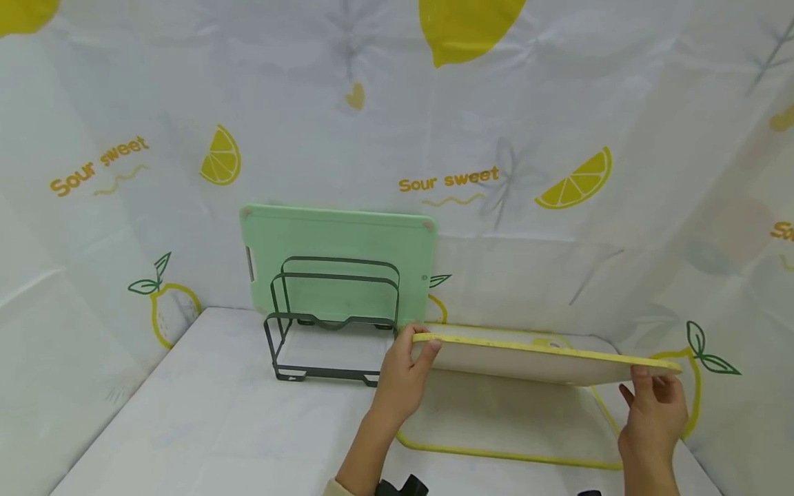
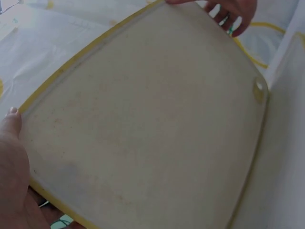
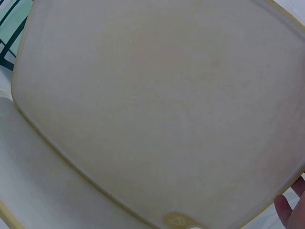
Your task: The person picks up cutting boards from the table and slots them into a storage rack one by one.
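Observation:
A cream cutting board (image 1: 509,362) with a yellow rim is held up at a tilt, its long rim facing me. My left hand (image 1: 402,375) grips its left corner, with the thumb on the near face and fingers behind. At the other end, my right hand (image 1: 657,406) holds the right corner by the rim. Below lies a second cream board (image 1: 509,413) with a yellow rim, partly hidden by the raised one. The left wrist view shows the held board's broad face (image 2: 143,114), faintly stained, and a small hole (image 2: 258,89) near one edge.
Left of the boards stands a dark wire rack (image 1: 335,275) on the white-covered table (image 1: 236,427). A light green cutting board (image 1: 341,234) stands upright at the rack's back. Behind everything hangs a lemon-printed sheet (image 1: 298,151).

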The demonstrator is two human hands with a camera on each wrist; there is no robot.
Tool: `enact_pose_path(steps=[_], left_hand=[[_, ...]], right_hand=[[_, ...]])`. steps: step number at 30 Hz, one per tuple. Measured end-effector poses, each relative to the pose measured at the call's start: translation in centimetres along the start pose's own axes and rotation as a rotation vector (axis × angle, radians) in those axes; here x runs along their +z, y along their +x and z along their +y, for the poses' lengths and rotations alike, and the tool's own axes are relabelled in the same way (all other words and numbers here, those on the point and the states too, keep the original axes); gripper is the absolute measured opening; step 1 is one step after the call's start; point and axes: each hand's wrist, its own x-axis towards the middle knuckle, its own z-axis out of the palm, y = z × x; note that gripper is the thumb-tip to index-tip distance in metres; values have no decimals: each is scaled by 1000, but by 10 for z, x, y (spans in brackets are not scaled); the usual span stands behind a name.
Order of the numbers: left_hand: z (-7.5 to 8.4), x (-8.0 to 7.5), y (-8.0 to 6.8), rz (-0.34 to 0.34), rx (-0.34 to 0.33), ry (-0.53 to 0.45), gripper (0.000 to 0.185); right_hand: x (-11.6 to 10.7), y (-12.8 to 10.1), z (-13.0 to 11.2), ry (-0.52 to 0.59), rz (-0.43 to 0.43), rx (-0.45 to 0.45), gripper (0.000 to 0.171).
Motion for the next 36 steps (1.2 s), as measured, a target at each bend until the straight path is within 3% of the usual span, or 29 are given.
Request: enact_pose_path(steps=[7,15,20,24,27,36], left_hand=[[-10,-3,3,-32,-15,-110,25],[-18,1,3,21,0,-54,27],[-17,3,3,29,-12,-42,28],[-17,5,2,33,-24,-40,29],[-17,6,2,37,-30,-34,29],[-14,8,2,101,1,-40,26]], right_hand=[[-2,1,-4,-94,-12,27,16],[-5,5,-1,-121,-25,38,22],[-13,12,9,-62,-89,142,20],[-19,15,16,-107,-103,212,20],[-19,15,16,-140,-85,185,18],[-14,14,13,-92,-59,133,3]])
